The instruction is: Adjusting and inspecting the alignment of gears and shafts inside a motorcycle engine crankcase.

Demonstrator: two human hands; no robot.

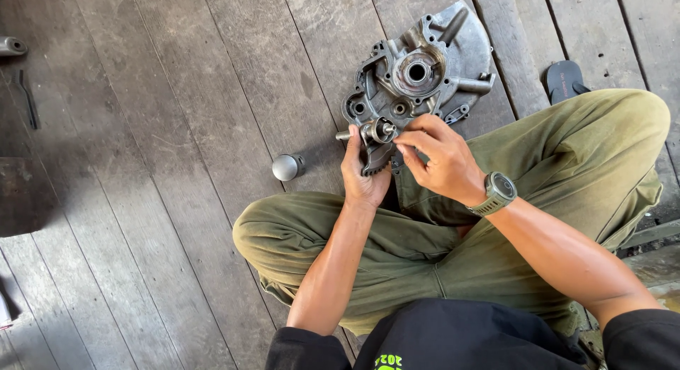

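A person sits cross-legged on a dark wooden floor point(156, 200) in green trousers point(567, 164). A big grey metal engine cover point(425, 65) lies flat on the floor at about 12 o'clock from the hands, just past the knees. The left hand point(363, 177) is closed around a small metal shaft with a gear point(375, 140), holding it just in front of the cover's near edge. The right hand point(443, 157), at 3 o'clock from the shaft, pinches its top end with the fingertips and wears a green watch point(499, 191) on the wrist. A small round silver knob point(287, 167) lies on the floor at 9 o'clock from the hands. A dark sandal point(564, 80) lies at 2 o'clock.
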